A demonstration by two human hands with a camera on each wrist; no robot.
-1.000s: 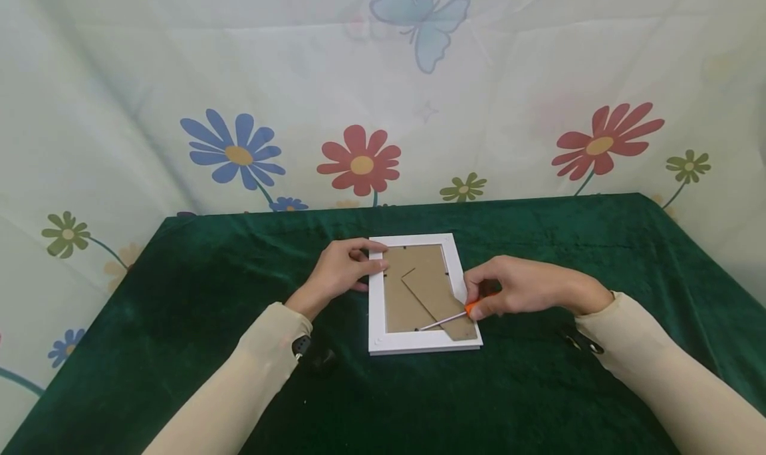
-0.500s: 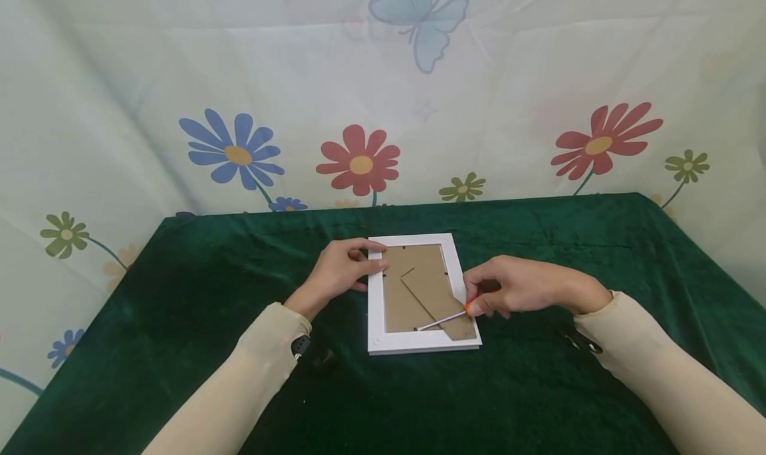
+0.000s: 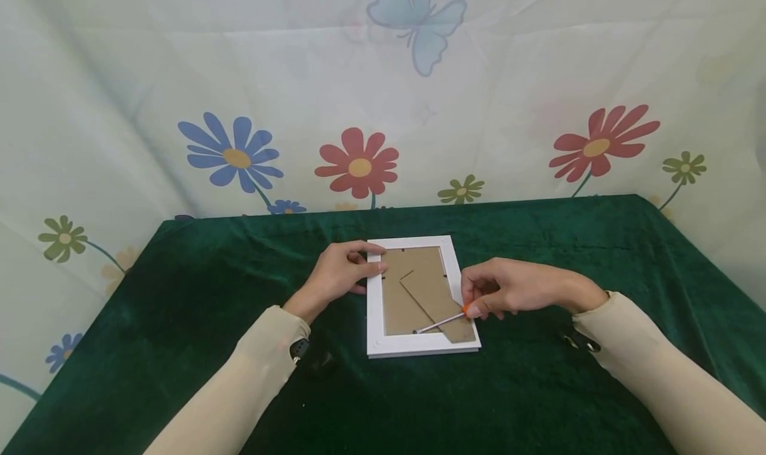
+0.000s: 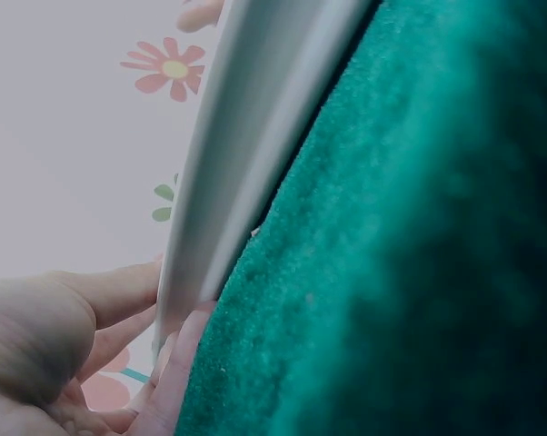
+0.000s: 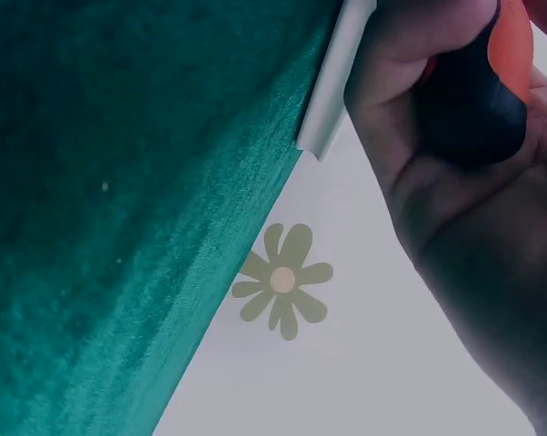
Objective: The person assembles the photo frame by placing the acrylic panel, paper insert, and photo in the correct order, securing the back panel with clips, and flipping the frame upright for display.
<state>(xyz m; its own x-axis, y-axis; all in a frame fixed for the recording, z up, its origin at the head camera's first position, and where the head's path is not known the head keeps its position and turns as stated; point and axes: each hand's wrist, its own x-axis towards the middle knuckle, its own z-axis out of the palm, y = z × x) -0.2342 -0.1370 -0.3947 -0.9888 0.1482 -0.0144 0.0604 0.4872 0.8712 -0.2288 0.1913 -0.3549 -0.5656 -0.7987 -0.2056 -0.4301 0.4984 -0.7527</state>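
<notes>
A white picture frame [image 3: 375, 308] lies back side up on the green cloth, its brown backing board [image 3: 413, 308] facing me. At its left side my left hand [image 3: 332, 275] grips the edge, thumb on top and other fingers at the side and underneath; the left wrist view shows this pinch on the frame's rim [image 4: 246, 118]. My right hand [image 3: 514, 287] holds a screwdriver by its orange and black handle [image 5: 478, 109]. The metal shaft [image 3: 443, 322] slants left across the board, with the tip at a small dark tab on the lower inner edge.
A folded stand flap [image 3: 457, 332] is part of the backing board. Small dark tabs sit along the inner edges. Green velvet cloth [image 3: 239, 375] covers the table, and a flower-printed curtain [image 3: 509, 76] hangs behind it.
Both hands keep their holds on the frame and screwdriver. The screwdriver's shaft has tilted very slightly; the whole view has shifted a little.
</notes>
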